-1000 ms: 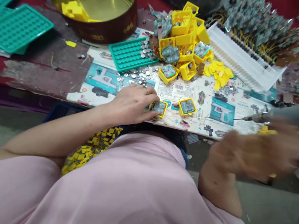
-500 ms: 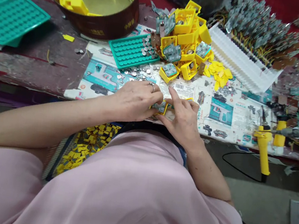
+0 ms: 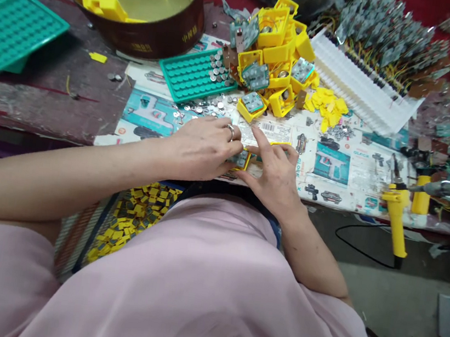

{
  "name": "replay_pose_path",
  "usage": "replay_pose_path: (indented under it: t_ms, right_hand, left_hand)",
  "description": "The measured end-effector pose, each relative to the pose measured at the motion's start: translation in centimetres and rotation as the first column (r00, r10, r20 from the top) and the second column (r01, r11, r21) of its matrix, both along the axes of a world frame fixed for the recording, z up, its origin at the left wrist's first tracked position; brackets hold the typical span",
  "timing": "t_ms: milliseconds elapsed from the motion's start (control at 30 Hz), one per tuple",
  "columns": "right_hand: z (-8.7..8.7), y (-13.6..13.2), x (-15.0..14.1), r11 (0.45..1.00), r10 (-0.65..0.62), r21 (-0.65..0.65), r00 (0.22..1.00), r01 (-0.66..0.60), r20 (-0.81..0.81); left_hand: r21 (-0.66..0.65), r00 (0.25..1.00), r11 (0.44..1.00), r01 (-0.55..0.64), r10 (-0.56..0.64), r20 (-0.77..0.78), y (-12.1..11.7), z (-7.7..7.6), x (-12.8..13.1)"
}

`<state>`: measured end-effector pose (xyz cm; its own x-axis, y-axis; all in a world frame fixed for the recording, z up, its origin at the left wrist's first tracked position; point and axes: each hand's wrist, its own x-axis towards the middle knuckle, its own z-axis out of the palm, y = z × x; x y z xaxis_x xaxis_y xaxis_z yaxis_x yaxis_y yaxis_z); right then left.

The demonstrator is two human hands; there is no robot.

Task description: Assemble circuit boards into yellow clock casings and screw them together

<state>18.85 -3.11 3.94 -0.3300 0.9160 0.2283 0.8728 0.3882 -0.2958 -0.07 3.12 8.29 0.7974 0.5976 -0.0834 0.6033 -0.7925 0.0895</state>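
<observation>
A small open yellow plastic case (image 3: 246,161) with a grey-green part inside lies at the table's front edge, between my two hands. My left hand (image 3: 205,149), with a ring on one finger, is closed on the case's left side, its fingertips bent over the grey-green part. From the right, my right hand (image 3: 275,178) grips the same case with thumb and fingers. Part of a second yellow piece (image 3: 281,144) shows just behind the right fingers; the rest is hidden. Just beyond the hands sits a yellow case (image 3: 252,107) holding a circuit board.
Yellow cases (image 3: 274,28) are heaped behind, beside a green tray (image 3: 187,78) with button cells. Yellow flat pieces (image 3: 326,107) and a white rack (image 3: 363,93) lie right of the heap. A round tin (image 3: 159,38) stands back left; a yellow-handled soldering iron (image 3: 396,219) is at right.
The view has shifted slightly. Both hands stay at the yellow case, with only small finger movements.
</observation>
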Motion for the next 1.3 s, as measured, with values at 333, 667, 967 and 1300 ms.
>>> replay_pose_path:
  t_ms: [333,667,967,1300]
  right_hand:
    - [-0.6,-0.1,-0.1,1.0,0.006,0.022,0.999,-0.005,-0.04]
    - [-0.5,0.0,-0.1,1.0,-0.002,-0.019,0.999,0.001,-0.05]
    - [-0.5,0.2,0.0,0.999,0.007,-0.033,0.999,-0.008,-0.032]
    - [-0.5,0.2,0.0,1.0,0.015,-0.026,1.0,-0.015,0.003]
  left_hand:
    - [-0.086,0.996,0.995,-0.051,0.057,0.071,1.1,-0.9,-0.1]
    - [-0.07,0.977,0.993,-0.096,0.107,0.182,-0.3,-0.5,-0.3]
    - [-0.86,0.691,0.507,-0.053,0.641,0.335,2.9,-2.2,-1.7]
    - [-0.95,0.585,0.278,0.139,0.752,0.306,3.4,-3.1,-1.6]
